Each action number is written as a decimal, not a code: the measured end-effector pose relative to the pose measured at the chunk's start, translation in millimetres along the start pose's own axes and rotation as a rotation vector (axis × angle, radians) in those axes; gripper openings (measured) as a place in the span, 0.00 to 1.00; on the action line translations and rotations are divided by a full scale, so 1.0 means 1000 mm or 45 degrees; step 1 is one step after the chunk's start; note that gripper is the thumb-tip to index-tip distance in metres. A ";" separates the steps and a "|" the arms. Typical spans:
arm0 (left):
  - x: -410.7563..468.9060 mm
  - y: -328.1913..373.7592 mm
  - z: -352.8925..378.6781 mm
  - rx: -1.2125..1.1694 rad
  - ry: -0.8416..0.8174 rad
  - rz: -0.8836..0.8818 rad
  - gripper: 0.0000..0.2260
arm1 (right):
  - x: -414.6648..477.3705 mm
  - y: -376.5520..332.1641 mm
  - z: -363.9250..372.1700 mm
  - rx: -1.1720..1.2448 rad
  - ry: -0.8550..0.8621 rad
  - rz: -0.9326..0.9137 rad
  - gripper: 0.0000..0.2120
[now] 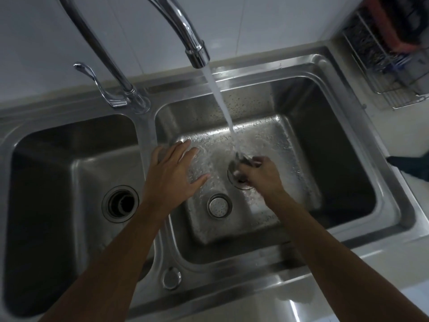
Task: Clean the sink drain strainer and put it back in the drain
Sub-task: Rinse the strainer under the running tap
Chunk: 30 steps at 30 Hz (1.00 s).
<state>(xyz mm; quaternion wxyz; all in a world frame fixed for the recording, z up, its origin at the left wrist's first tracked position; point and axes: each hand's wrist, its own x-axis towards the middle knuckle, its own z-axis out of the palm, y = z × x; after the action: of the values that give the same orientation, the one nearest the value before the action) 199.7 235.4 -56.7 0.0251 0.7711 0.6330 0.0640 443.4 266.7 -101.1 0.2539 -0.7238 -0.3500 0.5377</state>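
My right hand [261, 174] grips a metal drain strainer [241, 160] and holds it under the running water [222, 105], right above the drain opening [241, 184] of the right basin [343, 145]. The hand hides most of the strainer. My left hand [173, 169] hovers flat with its fingers spread over the left part of that basin, holding nothing. A second round metal strainer piece [219, 205] sits on the wet basin floor nearer to me.
The chrome faucet spout [185, 31] arches over the right basin, its lever handle [97, 87] at the divider. The left basin [46, 182] has an open drain [120, 203]. A wire dish rack [390, 61] stands on the counter at the far right.
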 end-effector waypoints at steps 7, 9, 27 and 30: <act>0.000 0.001 0.001 0.006 0.026 0.005 0.33 | 0.003 -0.003 -0.007 -0.832 0.140 -0.830 0.40; -0.001 0.002 0.000 0.007 0.033 0.004 0.33 | 0.001 -0.006 -0.010 -0.842 0.138 -0.878 0.40; 0.000 0.001 0.001 0.001 0.047 -0.007 0.33 | 0.014 0.032 -0.104 -1.563 -0.309 -0.406 0.44; -0.001 0.001 0.001 -0.002 0.047 0.001 0.33 | 0.012 0.030 -0.093 -1.773 -0.326 -0.447 0.40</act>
<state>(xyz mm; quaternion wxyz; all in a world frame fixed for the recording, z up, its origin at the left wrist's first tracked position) 200.3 234.8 -57.9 0.0140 0.7700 0.6330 0.0788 542.1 258.2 -103.8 -0.2259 -0.5822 -0.7488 0.2222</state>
